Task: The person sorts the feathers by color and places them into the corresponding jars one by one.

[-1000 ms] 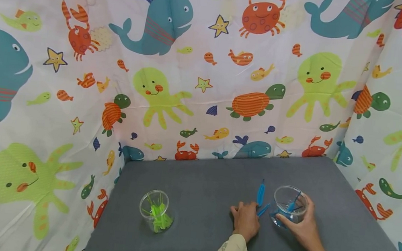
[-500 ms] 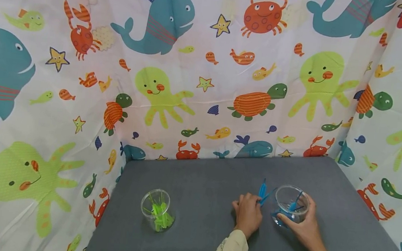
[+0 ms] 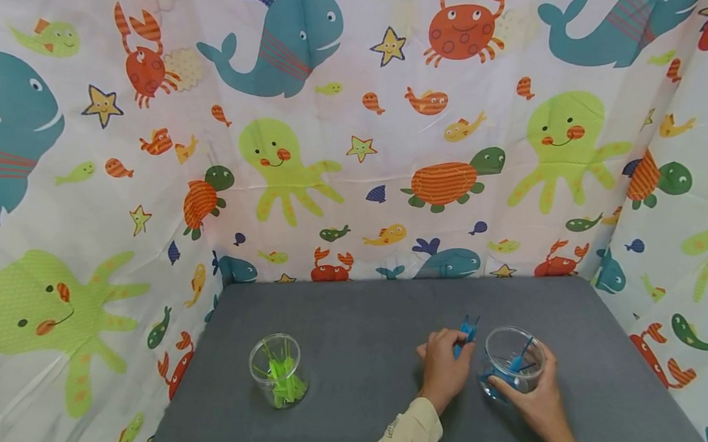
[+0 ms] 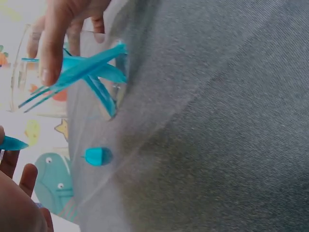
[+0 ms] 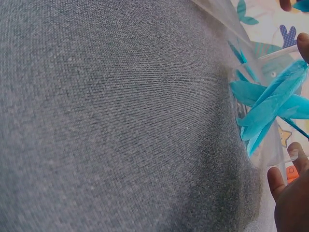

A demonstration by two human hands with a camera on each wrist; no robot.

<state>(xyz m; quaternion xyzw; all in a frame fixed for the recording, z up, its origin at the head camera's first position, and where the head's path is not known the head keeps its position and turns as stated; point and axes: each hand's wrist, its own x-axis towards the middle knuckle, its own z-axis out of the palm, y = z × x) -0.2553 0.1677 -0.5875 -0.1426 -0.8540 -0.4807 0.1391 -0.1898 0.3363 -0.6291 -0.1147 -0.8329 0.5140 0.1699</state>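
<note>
In the head view my left hand (image 3: 444,368) pinches a blue feather (image 4: 12,143) between thumb and fingers, just above the table. Another blue feather (image 4: 96,156) lies on the cloth close by, seen end-on in the left wrist view. To the right, my right hand (image 3: 536,395) grips a clear jar (image 3: 513,330) around its side, thumb in front and fingers behind. Inside that jar several blue feathers (image 5: 275,99) stand crossed and leaning, quills towards the rim. The jar looks upright on the table.
A second clear jar (image 3: 253,364) with several green feathers (image 3: 284,381) stands at the left of the grey-covered table (image 3: 349,405). Fabric walls (image 3: 356,200) printed with sea animals enclose the table at the back and sides.
My left hand has moved forward and slightly right, lifting a blue feather that lay under its fingers towards the other one. My right hand keeps its hold on the jar.
</note>
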